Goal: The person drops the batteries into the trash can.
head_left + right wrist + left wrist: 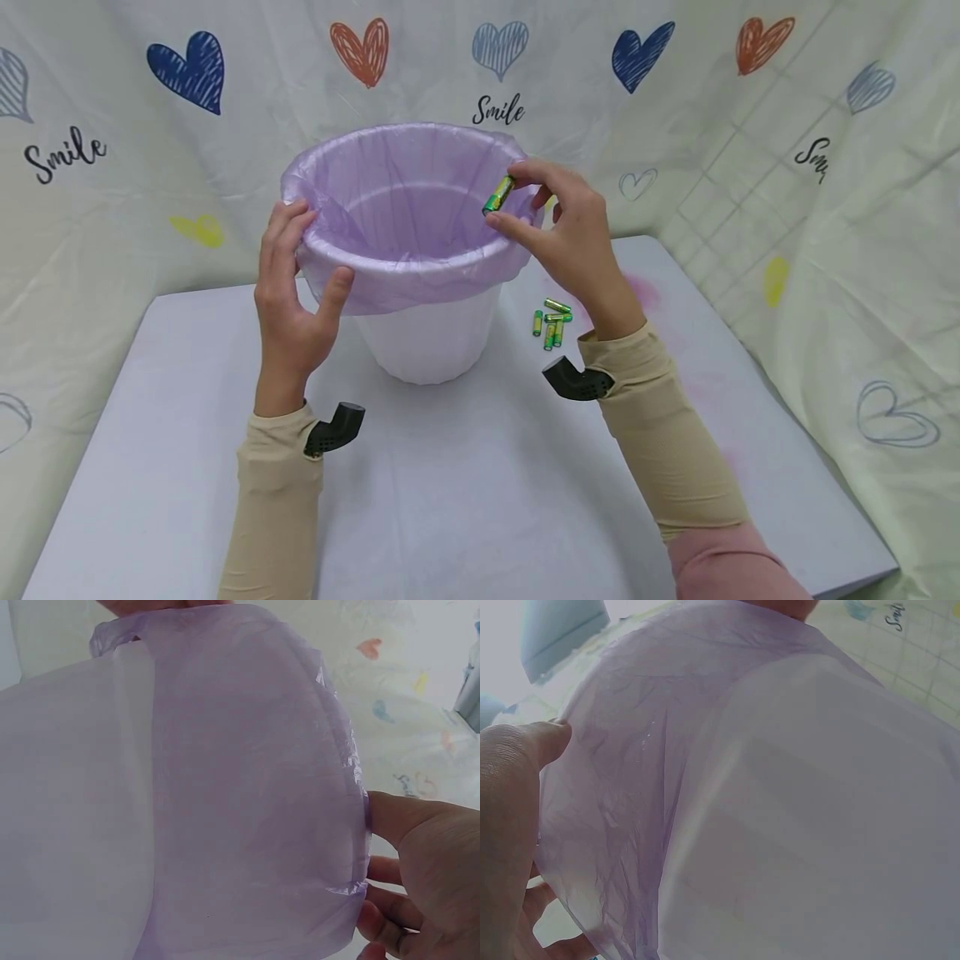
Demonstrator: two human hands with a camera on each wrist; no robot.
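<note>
A white trash bin (427, 346) stands on the table, lined with a thin purple plastic bag (438, 287) folded out over its rim. My left hand (292, 292) holds the bin's left side, fingertips at the rim and thumb at the front over the bag. Above the right part of the rim, my right hand (566, 225) pinches a green-and-yellow battery (498, 194) between thumb and a finger. Both wrist views show mostly the bag (622, 795) and bin wall; the battery is hidden there. The bin's bottom inside cannot be seen.
Several more green batteries (557, 317) lie on the white table (465, 492), right of the bin and below my right hand. Behind stands a pale curtain (247, 158) printed with hearts and "Smile". Each wrist carries a black camera mount (577, 379).
</note>
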